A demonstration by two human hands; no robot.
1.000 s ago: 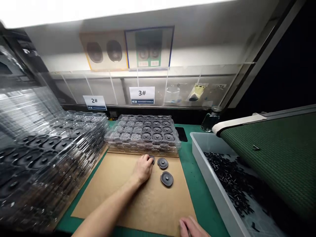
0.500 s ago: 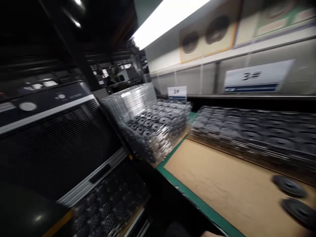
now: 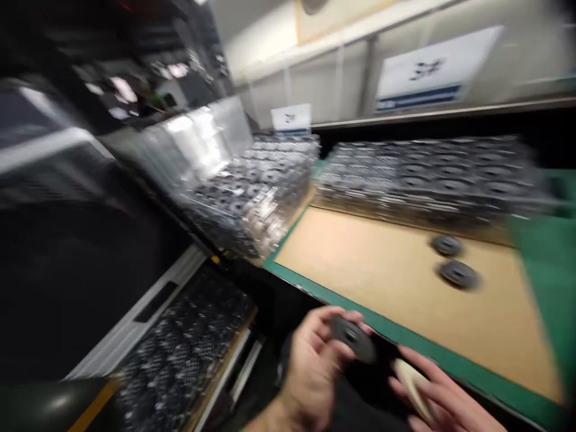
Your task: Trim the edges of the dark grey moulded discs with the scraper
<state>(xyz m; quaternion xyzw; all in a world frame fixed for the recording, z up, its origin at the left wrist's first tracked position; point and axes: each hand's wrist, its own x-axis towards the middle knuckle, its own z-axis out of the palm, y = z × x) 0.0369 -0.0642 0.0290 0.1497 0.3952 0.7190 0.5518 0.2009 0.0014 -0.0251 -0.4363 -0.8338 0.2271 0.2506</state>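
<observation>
My left hand (image 3: 312, 366) is closed on a dark round disc (image 3: 353, 339) with a hole at its centre, pinched by the edge and tilted in front of the bench. To its right, my right hand (image 3: 443, 393) grips a cream-coloured, rounded flat piece (image 3: 413, 387); blur hides what kind it is. Beyond my hands, two similar discs lie flat on the brown board: a smaller-looking disc (image 3: 446, 245) and, just nearer, another disc (image 3: 458, 274). The two loose discs do not touch my hands.
Stacked clear trays (image 3: 432, 180) of dark discs line the back, with another tray stack (image 3: 252, 198) at left. The brown board (image 3: 360, 252) covers a green bench top (image 3: 549, 252). Lower left, a tray of dark parts (image 3: 180, 360) stands beside a dark machine (image 3: 81, 270).
The view has swung down and to the right. Both my hands have come into view, the left with a disc and the right with the cream piece; earlier only a sliver of skin showed.
</observation>
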